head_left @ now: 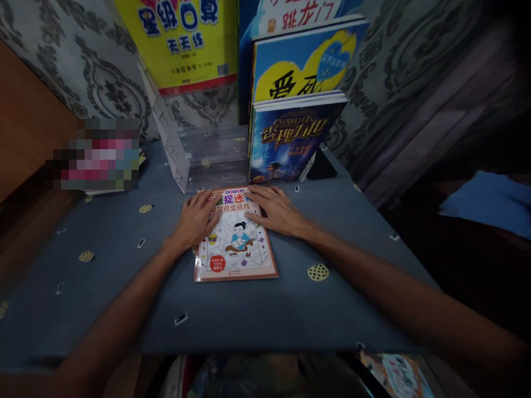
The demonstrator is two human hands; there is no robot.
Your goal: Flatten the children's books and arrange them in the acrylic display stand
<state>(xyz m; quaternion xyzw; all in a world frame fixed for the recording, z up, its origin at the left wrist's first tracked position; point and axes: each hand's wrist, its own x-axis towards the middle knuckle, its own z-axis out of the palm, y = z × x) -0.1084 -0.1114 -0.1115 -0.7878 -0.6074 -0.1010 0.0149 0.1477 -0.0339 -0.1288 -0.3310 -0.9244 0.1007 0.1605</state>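
Observation:
A thin picture book (235, 243) with a cartoon figure on its cover lies flat on the blue-grey tablecloth (124, 276). My left hand (198, 216) rests on the book's upper left corner, fingers stretched out and flat. My right hand (277, 209) lies on the upper right edge of the book, fingers spread and flat. Neither hand grips anything.
A clear plastic book stand (194, 149) sits behind the book. Upright books stand at the back: a dark blue one (290, 138), a blue-and-yellow one (307, 61) and a yellow one (182, 38). A blurred stack (99, 157) lies at left. Patterned wallpaper surrounds the table.

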